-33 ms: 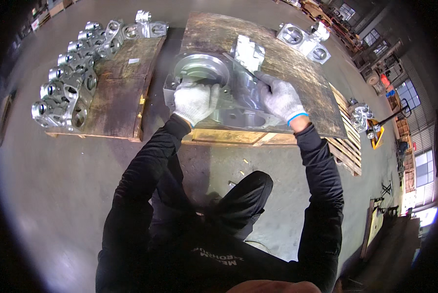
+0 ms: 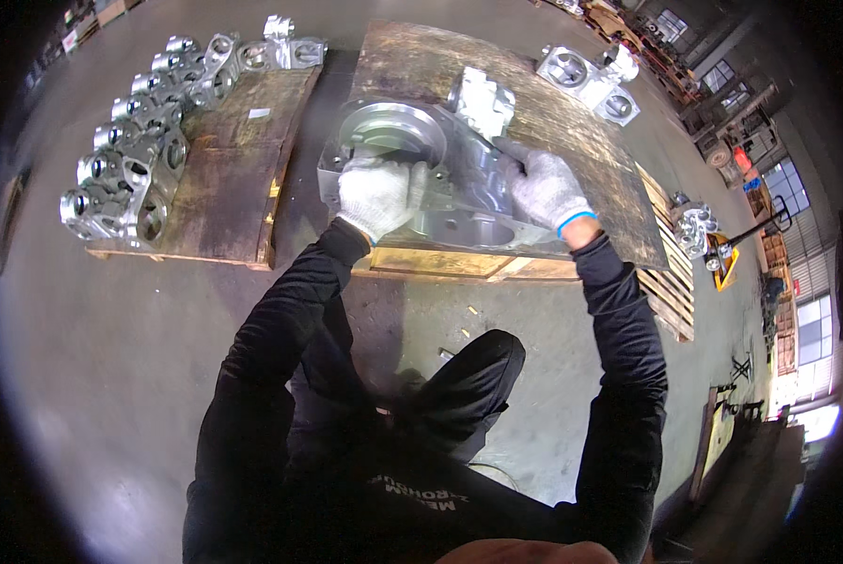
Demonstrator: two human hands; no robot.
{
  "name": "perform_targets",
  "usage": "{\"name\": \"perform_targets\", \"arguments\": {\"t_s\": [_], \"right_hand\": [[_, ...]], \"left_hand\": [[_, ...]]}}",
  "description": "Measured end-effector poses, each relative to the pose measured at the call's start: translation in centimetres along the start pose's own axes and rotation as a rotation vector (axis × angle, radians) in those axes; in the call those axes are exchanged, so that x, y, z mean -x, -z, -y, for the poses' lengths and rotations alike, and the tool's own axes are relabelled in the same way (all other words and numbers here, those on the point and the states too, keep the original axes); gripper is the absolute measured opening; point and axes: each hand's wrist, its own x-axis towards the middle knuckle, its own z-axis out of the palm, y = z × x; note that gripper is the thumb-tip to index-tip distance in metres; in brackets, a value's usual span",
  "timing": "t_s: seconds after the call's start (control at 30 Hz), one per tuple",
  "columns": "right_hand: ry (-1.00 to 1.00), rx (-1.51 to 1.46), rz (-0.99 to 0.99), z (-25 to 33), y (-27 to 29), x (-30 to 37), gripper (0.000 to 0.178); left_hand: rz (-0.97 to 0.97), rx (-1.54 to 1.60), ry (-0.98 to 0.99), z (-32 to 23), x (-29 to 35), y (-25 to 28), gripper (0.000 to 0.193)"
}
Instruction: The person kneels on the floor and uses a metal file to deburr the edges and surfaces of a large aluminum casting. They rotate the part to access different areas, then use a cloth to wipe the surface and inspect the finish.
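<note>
A large silvery metal casting lies on the wooden table before me, with a wide round bore on its left and a blocky part rising at its far side. My left hand, in a whitish knit glove, is closed on the casting by the near edge of the bore; its fingertips are partly hidden. At the casting's right side, my right hand, gloved with a blue cuff, grips a thin dark stick-like tool. The tool slants toward the blocky part; its exact kind and tip are unclear.
A wooden tabletop at left carries several similar castings in a row. Another casting stands at my table's far right. Beyond the slatted pallet are more metal parts and a yellow pallet jack.
My right hand has shifted slightly right and nearer, and less of the tool shows plainly. My left hand stays at the bore with almost no movement.
</note>
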Motion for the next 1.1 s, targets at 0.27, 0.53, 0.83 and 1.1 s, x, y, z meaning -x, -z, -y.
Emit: {"name": "perform_targets", "arguments": {"t_s": [0.27,0.53,0.83,1.1], "right_hand": [[-0.265,-0.06,0.371,-0.1,1.9,-4.8,0.045],[0.026,0.109,0.328,2.9,-3.6,-11.7,0.051],[0.111,-0.038,0.256,0.4,-2.5,-8.0,0.052],[0.232,0.013,0.295,3.9,-2.3,-10.9,0.048]], "left_hand": [[-0.147,0.132,-0.005,0.7,0.2,-1.5,0.031],[-0.102,0.167,-0.051,1.1,-0.1,-0.5,0.031],[-0.146,0.132,-0.029,0.8,0.2,-0.9,0.029],[-0.072,0.131,-0.035,1.1,0.2,-0.3,0.033]]}}
